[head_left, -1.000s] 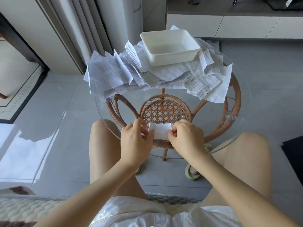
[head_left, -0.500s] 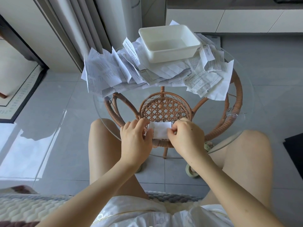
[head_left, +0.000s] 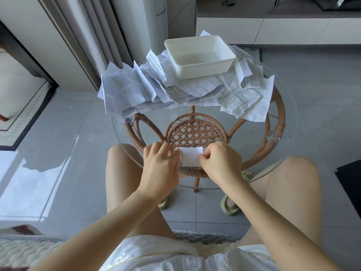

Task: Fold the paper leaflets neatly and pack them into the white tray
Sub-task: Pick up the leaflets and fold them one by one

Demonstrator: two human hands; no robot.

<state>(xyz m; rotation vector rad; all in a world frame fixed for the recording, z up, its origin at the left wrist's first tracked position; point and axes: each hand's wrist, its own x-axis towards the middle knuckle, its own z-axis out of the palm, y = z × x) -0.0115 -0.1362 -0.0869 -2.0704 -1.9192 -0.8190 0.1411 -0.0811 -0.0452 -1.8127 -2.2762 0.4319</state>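
A small folded white leaflet lies on the near part of the round glass tabletop. My left hand holds its left edge with curled fingers. My right hand pinches its right edge. At the far side of the table stands the white tray, nothing visible inside it. Around and under the tray spreads a heap of unfolded printed leaflets, some hanging over the table's left and right edges.
The glass top rests on a rattan frame with a woven lower shelf. My bare knees sit close to the table's near edge. Grey tiled floor lies all around; curtains and a white cabinet stand behind.
Both hands stay on the leaflet with only slight finger shifts. My right fingers have curled tighter on its right edge. The view has tilted a little.
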